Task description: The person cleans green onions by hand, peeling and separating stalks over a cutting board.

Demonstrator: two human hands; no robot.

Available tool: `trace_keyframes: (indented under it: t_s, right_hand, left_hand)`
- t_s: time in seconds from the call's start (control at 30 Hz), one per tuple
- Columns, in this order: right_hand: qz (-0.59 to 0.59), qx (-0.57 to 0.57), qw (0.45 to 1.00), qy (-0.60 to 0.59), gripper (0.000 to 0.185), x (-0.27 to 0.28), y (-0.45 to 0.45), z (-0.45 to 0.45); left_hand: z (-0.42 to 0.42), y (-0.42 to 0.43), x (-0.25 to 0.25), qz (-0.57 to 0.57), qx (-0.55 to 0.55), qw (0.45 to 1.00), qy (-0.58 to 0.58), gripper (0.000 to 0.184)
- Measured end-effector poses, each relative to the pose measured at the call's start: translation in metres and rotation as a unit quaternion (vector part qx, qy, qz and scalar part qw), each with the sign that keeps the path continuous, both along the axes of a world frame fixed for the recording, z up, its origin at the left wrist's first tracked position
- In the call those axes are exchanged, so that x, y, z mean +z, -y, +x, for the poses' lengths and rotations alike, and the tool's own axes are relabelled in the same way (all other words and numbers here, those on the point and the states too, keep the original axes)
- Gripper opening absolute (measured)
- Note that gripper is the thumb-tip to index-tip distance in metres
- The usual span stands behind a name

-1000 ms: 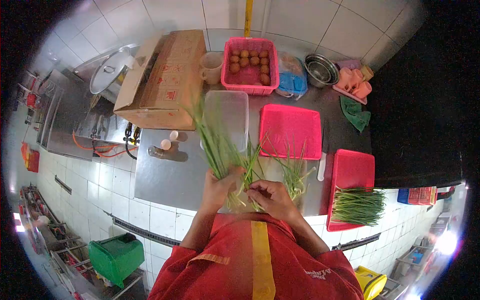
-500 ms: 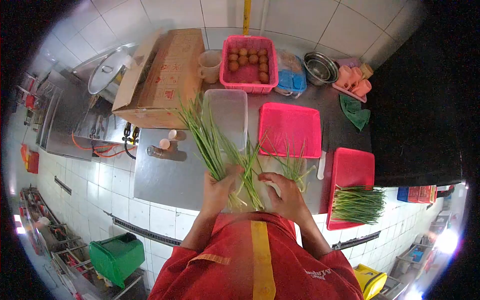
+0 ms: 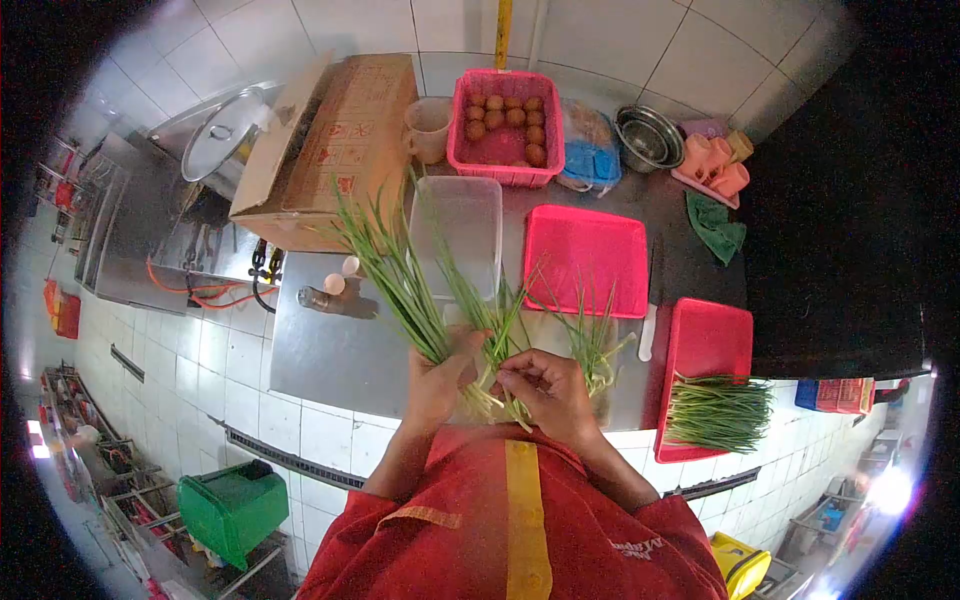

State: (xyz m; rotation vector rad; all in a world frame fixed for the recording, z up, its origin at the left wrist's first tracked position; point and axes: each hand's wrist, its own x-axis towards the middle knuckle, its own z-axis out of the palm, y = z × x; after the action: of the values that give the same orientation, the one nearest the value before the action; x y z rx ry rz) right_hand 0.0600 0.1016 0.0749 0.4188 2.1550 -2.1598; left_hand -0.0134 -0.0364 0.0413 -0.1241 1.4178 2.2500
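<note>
My left hand (image 3: pixel 435 388) is wrapped round a bunch of spring onions (image 3: pixel 398 290), their long green leaves fanning up and left over the counter. At the pale lower ends of the stalks, my right hand (image 3: pixel 552 392) is closed in a pinch on a spring onion; its fingertips partly hide the stalk. More spring onions (image 3: pixel 590 345) lie loose just beyond that hand, on a pale cutting board (image 3: pixel 545 332). A knife with a white handle (image 3: pixel 646 335) lies right of the board.
At right, a red tray (image 3: pixel 712 335) holds trimmed-looking spring onions (image 3: pixel 718 412). Behind the board are a pink tray (image 3: pixel 586 260) and a clear plastic container (image 3: pixel 456 230). Farther back stand a cardboard box (image 3: pixel 345 150), a pink basket (image 3: pixel 505 178) of round brown items, and metal bowls (image 3: pixel 648 138).
My right hand has moved left and down to the stalk ends, and its fingers have closed from a looser, spread pose. My left hand keeps its hold; the bunch leans slightly farther left.
</note>
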Motion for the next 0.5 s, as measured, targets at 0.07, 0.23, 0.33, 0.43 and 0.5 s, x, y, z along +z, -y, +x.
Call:
trace_keyframes:
  t_s: [0.07, 0.23, 0.33, 0.43, 0.5]
  right_hand:
    - [-0.024, -0.005, 1.0, 0.006, 0.009, 0.0, 0.001, 0.0]
    - [-0.063, -0.026, 0.997, -0.029, 0.009, -0.011, 0.001, -0.001]
    - [-0.045, -0.018, 0.999, -0.012, 0.009, -0.009, 0.001, -0.001]
    - [-0.012, -0.001, 1.0, 0.002, 0.01, -0.014, 0.0, 0.001]
    - [-0.006, 0.004, 1.0, -0.009, 0.011, -0.017, 0.002, 0.003]
  left_hand:
    - [0.0, 0.001, -0.002, -0.007, -0.004, 1.0, -0.01, 0.016]
    - [-0.001, 0.003, -0.005, 0.008, 0.013, 1.0, -0.019, 0.007]
    - [-0.002, 0.001, -0.005, 0.005, 0.017, 1.0, -0.013, 0.007]
    - [-0.005, 0.004, -0.004, 0.05, -0.003, 0.999, 0.015, 0.019]
    - [-0.01, 0.007, -0.005, 0.104, 0.003, 0.993, 0.064, 0.026]
